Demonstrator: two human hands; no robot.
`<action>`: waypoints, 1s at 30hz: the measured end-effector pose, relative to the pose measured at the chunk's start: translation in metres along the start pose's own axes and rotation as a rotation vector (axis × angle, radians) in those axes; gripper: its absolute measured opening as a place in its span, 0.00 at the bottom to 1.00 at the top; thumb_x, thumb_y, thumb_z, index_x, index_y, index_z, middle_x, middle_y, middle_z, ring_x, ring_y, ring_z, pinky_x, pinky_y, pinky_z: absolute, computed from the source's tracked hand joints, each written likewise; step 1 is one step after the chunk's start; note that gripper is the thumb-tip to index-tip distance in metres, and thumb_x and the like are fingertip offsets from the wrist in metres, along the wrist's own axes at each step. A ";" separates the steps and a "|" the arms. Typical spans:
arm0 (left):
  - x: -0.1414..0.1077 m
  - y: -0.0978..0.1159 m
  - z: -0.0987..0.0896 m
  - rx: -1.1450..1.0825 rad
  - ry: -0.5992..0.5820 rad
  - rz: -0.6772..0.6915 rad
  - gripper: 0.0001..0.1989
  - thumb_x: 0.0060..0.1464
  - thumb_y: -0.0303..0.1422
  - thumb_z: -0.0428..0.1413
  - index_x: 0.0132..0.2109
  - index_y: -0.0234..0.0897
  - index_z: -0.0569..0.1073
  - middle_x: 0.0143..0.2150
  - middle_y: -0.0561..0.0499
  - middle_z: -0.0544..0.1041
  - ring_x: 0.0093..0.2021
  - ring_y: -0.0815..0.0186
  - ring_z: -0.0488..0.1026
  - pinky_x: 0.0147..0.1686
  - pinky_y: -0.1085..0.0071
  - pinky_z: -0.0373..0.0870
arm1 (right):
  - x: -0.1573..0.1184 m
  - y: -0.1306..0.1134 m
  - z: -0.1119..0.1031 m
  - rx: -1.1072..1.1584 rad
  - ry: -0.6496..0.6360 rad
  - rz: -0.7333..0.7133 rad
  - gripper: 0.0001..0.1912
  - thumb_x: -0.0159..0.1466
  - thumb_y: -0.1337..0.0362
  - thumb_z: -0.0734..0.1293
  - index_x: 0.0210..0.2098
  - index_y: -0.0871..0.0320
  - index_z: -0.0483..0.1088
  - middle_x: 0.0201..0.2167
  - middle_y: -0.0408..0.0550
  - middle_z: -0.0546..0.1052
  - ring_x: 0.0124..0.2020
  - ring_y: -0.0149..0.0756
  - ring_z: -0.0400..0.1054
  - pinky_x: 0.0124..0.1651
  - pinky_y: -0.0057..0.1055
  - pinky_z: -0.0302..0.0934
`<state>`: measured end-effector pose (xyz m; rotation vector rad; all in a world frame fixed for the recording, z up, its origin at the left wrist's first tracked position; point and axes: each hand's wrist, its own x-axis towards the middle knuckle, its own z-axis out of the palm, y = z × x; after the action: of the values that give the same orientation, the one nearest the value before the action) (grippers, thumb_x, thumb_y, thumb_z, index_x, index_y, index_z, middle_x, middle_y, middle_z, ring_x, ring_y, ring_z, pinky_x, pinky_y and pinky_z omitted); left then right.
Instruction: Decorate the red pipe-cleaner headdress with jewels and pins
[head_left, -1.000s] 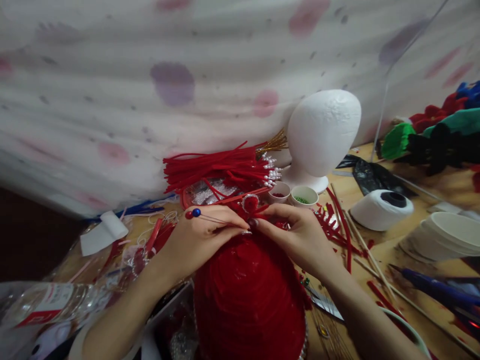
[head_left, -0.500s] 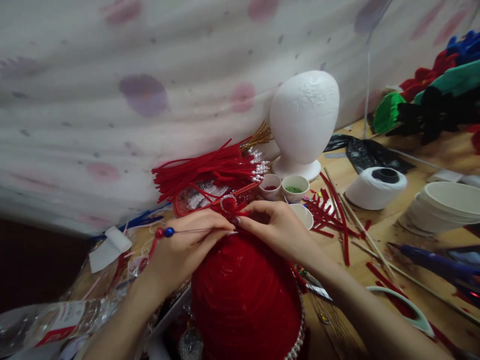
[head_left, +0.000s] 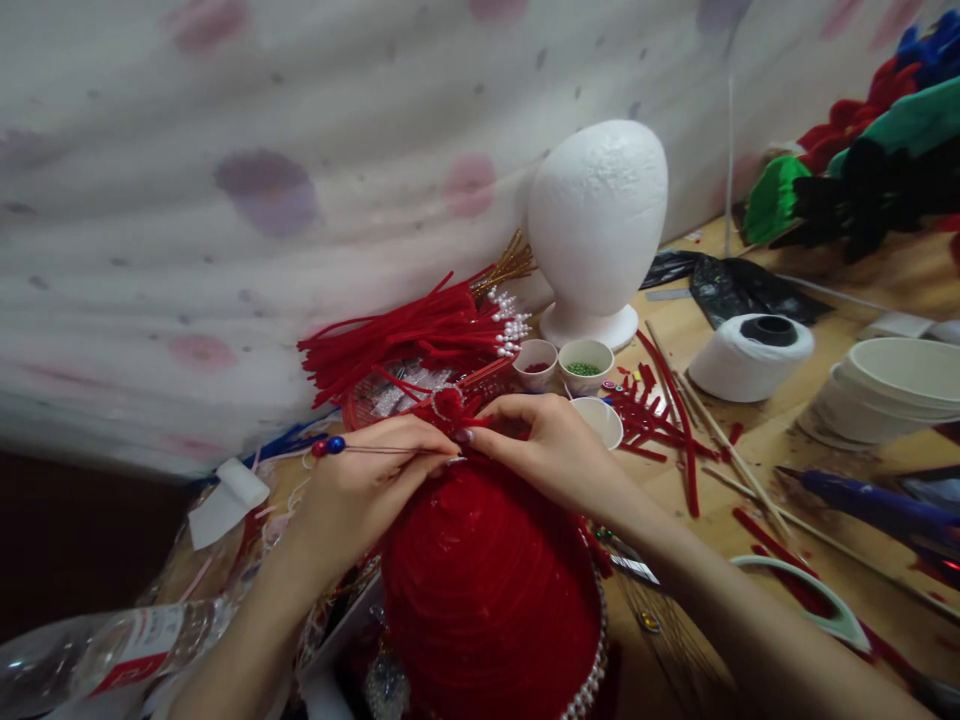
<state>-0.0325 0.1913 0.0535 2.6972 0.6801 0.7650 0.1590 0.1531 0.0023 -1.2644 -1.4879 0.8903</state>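
Upright in front of me stands a dome-shaped red velvet headpiece [head_left: 487, 580], with a string of white pearls along its right edge. My left hand [head_left: 375, 480] is closed in a pinch at its top, on thin beaded wire [head_left: 390, 450]. A blue bead [head_left: 336, 443] and a red bead [head_left: 320, 448] sit at the wire's far end, over the back of that hand. My right hand [head_left: 540, 440] is closed too, thumb and forefinger pinching beside a red ornament [head_left: 450, 403] edged with small clear beads. What exactly the right fingertips hold is hidden.
Behind the hands lie red velvet stems [head_left: 390, 340] with white-beaded tips, beside bead cups [head_left: 585, 365] and a white foam head [head_left: 600, 220]. To the right are a thread cone [head_left: 750, 360], stacked white cups [head_left: 885, 390], a blue glue gun [head_left: 862, 500] and scissors [head_left: 810, 590]. A plastic bottle [head_left: 127, 640] lies at left.
The view has shifted slightly. The red bead has swung up beside the blue one. Both hands keep their pinch at the headpiece's top.
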 end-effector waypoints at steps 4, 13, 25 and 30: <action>-0.002 -0.002 0.003 0.025 0.003 0.008 0.05 0.58 0.22 0.58 0.38 0.36 0.76 0.35 0.55 0.80 0.36 0.75 0.76 0.42 0.83 0.70 | 0.001 0.001 0.000 -0.014 -0.009 -0.008 0.09 0.64 0.63 0.67 0.33 0.60 0.78 0.30 0.44 0.82 0.31 0.33 0.72 0.34 0.30 0.60; -0.003 -0.004 0.006 0.046 0.002 0.006 0.06 0.59 0.22 0.57 0.40 0.37 0.76 0.36 0.55 0.80 0.37 0.74 0.77 0.42 0.82 0.71 | 0.001 0.004 -0.001 -0.099 -0.008 -0.070 0.08 0.65 0.64 0.67 0.33 0.60 0.78 0.31 0.46 0.81 0.31 0.32 0.71 0.35 0.30 0.59; -0.006 -0.010 0.004 -0.013 -0.025 0.021 0.08 0.58 0.21 0.58 0.40 0.38 0.77 0.38 0.56 0.81 0.38 0.75 0.77 0.43 0.84 0.71 | 0.004 0.006 -0.002 -0.054 -0.069 -0.041 0.09 0.65 0.64 0.67 0.32 0.60 0.77 0.33 0.46 0.81 0.31 0.32 0.70 0.34 0.30 0.58; -0.001 -0.008 -0.002 -0.020 -0.080 0.008 0.07 0.59 0.22 0.58 0.40 0.39 0.77 0.38 0.56 0.80 0.38 0.76 0.77 0.42 0.86 0.70 | 0.003 0.006 -0.002 -0.042 -0.067 -0.029 0.10 0.65 0.64 0.68 0.29 0.60 0.76 0.33 0.47 0.81 0.32 0.33 0.71 0.34 0.31 0.58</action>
<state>-0.0378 0.1975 0.0521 2.6974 0.6404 0.6586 0.1621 0.1567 -0.0023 -1.2505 -1.5813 0.8945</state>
